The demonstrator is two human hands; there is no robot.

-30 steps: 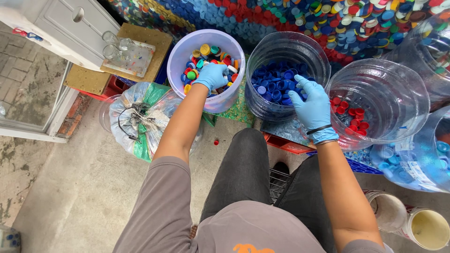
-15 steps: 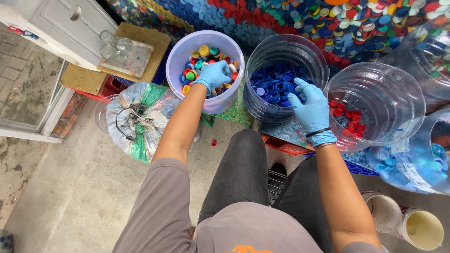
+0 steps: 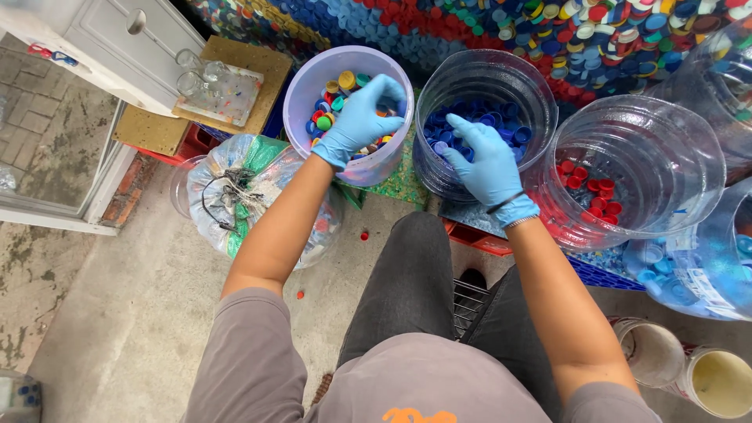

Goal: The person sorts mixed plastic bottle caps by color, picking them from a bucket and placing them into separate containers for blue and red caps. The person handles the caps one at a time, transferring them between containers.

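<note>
1. Looking down in the head view: your blue-gloved left hand [image 3: 359, 119] is inside the pale lilac plastic bucket [image 3: 301, 86], fingers curled down onto the mixed-colour bottle caps [image 3: 333, 98]; can't tell if any cap is pinched.
2. Your blue-gloved right hand [image 3: 487, 164] sits over the rim of the clear plastic tub [image 3: 439, 70], fingers loosely spread, palm down above the blue bottle caps [image 3: 501, 125].
3. Beside it on the right, a second clear tub [image 3: 674, 133] holds red caps [image 3: 587, 184].
4. A tied clear plastic bag [image 3: 235, 188] lies just below the bucket.
</note>
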